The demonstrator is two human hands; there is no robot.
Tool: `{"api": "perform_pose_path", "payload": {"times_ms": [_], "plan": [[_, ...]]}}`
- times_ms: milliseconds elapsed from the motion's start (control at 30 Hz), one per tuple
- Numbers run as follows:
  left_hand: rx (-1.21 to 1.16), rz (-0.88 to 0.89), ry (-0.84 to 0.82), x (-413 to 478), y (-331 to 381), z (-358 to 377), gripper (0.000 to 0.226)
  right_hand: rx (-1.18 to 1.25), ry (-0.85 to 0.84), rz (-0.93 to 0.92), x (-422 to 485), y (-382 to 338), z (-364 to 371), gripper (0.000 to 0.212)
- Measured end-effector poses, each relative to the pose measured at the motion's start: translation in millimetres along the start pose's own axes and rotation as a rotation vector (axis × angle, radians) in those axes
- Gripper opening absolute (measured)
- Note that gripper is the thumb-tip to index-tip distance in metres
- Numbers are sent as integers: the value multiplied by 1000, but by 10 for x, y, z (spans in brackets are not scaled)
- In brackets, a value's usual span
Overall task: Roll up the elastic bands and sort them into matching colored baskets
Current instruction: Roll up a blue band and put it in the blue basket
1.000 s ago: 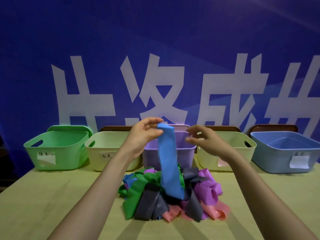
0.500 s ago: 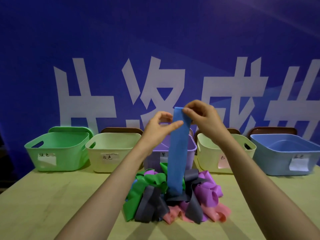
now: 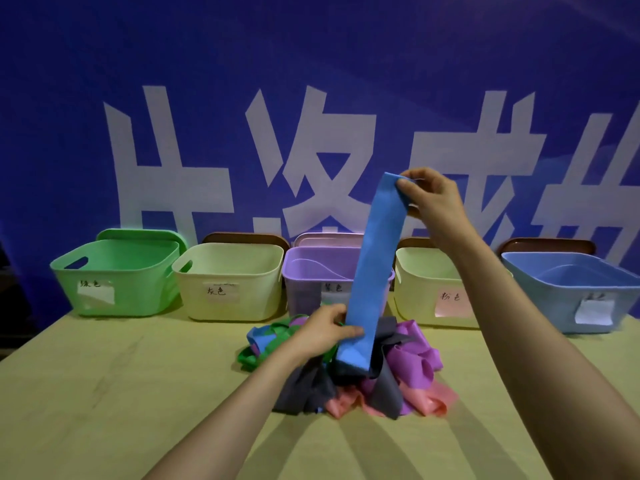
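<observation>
While the blue band (image 3: 372,268) is stretched upright above the pile of bands (image 3: 360,375) on the tabletop (image 3: 121,393), its top end is pinched by the right hand (image 3: 431,199) and its lower part is gripped by the left hand (image 3: 325,329), in front of the purple basket (image 3: 311,271).

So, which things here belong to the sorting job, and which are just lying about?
Job: blue band, left hand, right hand, band pile, green basket, left cream basket, purple basket, right cream basket, blue basket.
Lying about: banner, green lid.
</observation>
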State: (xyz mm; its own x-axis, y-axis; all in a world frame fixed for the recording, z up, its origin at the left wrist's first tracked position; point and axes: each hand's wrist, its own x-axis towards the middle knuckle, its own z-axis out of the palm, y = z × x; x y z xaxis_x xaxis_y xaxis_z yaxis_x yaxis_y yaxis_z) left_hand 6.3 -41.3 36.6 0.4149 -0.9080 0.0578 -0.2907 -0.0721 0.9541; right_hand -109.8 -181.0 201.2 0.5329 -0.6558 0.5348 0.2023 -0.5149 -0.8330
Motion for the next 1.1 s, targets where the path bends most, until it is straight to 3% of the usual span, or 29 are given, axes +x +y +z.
{"api": "perform_pose_path", "payload": {"times_ms": [67, 167, 233, 367, 533, 667, 800, 900, 1100], "plan": [[-32, 8, 24, -10, -38, -2, 33, -2, -65, 5, -48, -10, 11, 15], [-27, 102, 204, 52, 107, -27, 46, 17, -182, 4, -148, -10, 39, 12], [-111, 182, 273, 53, 275, -52, 41, 38, -230, 10, -213, -15, 63, 10], [-103, 253, 163, -120, 553, -95, 10, 74, -233, 20, -269, -62, 69, 6], [-286, 215, -5, -528, 752, -123, 10, 151, -204, 73, -293, -68, 65, 4], [-263, 75, -26, -648, 474, -65, 6, 127, -271, 189, -512, 267, 182, 3], [-173, -141, -52, -659, -149, 117, 8, 118, -320, 321, -917, 778, 357, 11], [-24, -238, 32, -653, -501, 208, 14, 73, -320, 354, -1152, 1018, 438, 12], [551, -109, 186, -694, -380, 200, 24, 49, -269, 260, -1302, 1019, 443, 5]]}}
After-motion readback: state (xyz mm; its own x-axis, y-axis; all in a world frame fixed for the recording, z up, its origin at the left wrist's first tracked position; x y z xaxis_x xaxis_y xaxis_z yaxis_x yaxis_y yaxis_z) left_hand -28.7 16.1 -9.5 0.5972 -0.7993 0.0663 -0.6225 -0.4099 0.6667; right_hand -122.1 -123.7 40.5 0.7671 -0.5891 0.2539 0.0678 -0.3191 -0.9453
